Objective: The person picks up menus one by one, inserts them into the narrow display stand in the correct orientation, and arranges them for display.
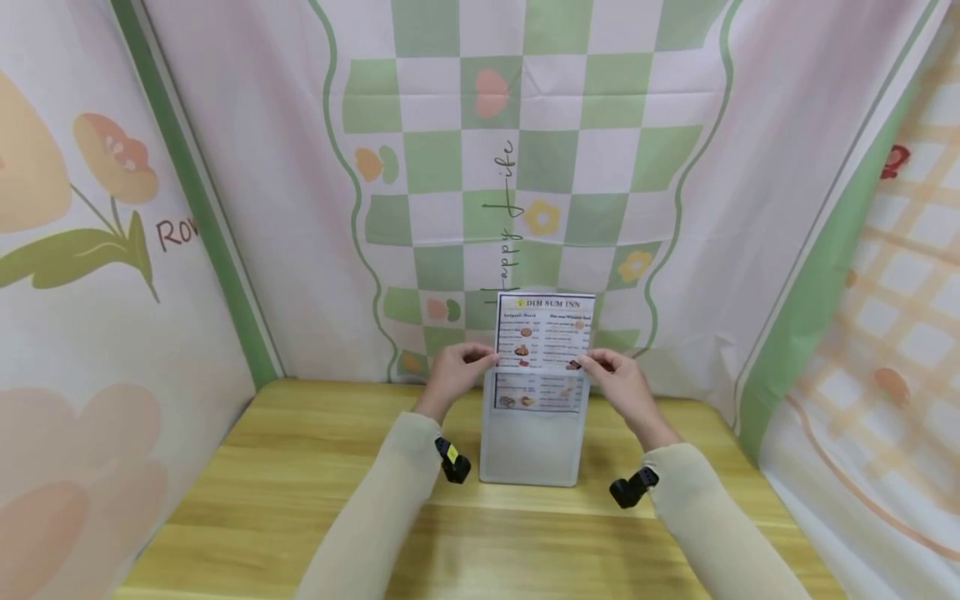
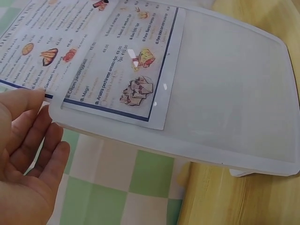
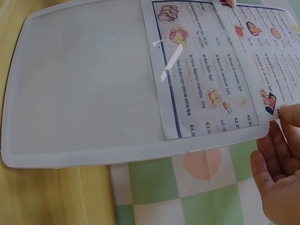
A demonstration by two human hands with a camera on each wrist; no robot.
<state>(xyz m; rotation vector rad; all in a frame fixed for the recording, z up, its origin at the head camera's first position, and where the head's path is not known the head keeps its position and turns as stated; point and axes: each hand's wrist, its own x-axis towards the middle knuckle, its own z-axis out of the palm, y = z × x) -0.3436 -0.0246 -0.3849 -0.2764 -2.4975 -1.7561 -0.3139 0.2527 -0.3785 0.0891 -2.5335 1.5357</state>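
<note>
A printed menu sheet (image 1: 546, 333) headed "DIM SUM INN" stands partly inside a clear upright sign holder (image 1: 532, 448) with a white rim. Its lower part shows through the clear front, while the upper part sticks out above the top edge. My left hand (image 1: 457, 375) pinches the sheet's left edge just above the holder. On the opposite edge, my right hand (image 1: 618, 385) pinches the sheet between thumb and finger. In the left wrist view, the lower fingers (image 2: 52, 149) lie beside the holder's top corner. The holder's lower half shows no paper behind its front.
The holder stands on a wooden table (image 1: 315, 500) near its back edge. Behind it hangs a green-and-white checked curtain (image 1: 555, 150), with patterned cloth walls (image 1: 67, 333) on both sides. A small black camera (image 1: 452, 461) sits on each wrist.
</note>
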